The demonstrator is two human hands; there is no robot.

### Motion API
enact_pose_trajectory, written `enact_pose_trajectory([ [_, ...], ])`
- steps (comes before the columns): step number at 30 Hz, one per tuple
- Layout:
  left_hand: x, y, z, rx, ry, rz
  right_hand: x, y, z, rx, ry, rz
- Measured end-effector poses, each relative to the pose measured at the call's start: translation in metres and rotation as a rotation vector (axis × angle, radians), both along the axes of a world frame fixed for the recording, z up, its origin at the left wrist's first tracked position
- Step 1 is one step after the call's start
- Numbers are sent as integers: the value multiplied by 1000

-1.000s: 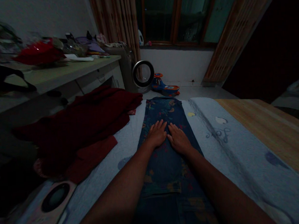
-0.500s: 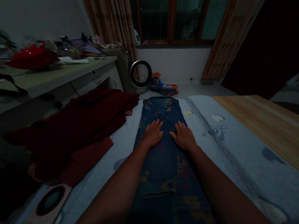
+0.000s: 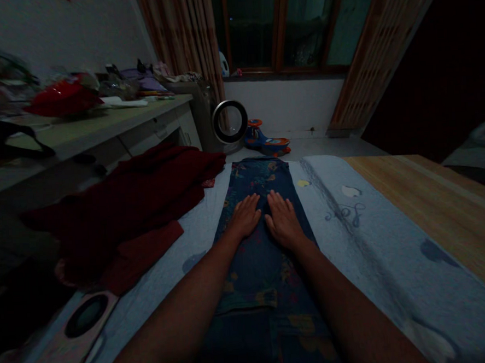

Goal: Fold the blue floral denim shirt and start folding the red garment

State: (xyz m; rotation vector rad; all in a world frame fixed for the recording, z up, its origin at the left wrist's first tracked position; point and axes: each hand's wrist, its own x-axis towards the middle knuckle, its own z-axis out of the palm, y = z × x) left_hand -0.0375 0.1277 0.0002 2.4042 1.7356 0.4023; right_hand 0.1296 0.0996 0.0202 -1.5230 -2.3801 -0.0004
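Note:
A dark blue garment with a floral print [image 3: 251, 268], apparently folded lengthwise, lies flat and runs away from me. My left hand [image 3: 245, 216] rests palm down on its middle, fingers stretched out. Close beside it, my right hand [image 3: 283, 219] also lies flat on the fabric, its fingers extended toward the far end. Neither hand grips the cloth. Underneath is a light blue blanket [image 3: 374, 261] with printed shapes and lettering. The garment's near end, between my forearms, is in deep shadow.
Dark red clothing [image 3: 144, 193] is heaped at the left, with a pink panel bearing a dark round shape [image 3: 86, 316] nearer me. A cluttered desk [image 3: 99, 127] stands behind. Bare wood [image 3: 432, 192] shows at the right. A ride-on toy [image 3: 267, 139] sits on the floor ahead.
My right hand has slid left across the garment, closer to my left hand. The left hand has barely moved. The view has shifted slightly.

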Motion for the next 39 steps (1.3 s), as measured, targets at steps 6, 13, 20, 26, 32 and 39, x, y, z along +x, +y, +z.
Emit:
enact_pose_trajectory([
  [6,4,-3,2,33,36,22,-8,-5,-8,-208,-63,9],
  [13,4,-4,-1,51,81,95,-5,-5,-7,-216,-75,-1],
  [20,-22,-5,3,-11,144,67,-5,-4,-9,-216,-57,5],
  [26,-48,-10,10,-7,194,142,-4,-3,-10,-219,-53,0],
  [32,-35,-26,22,164,236,240,-5,-3,-11,-206,-54,-1],
  [39,-4,-64,9,-36,93,4,-4,-3,-13,-195,-59,4],
])
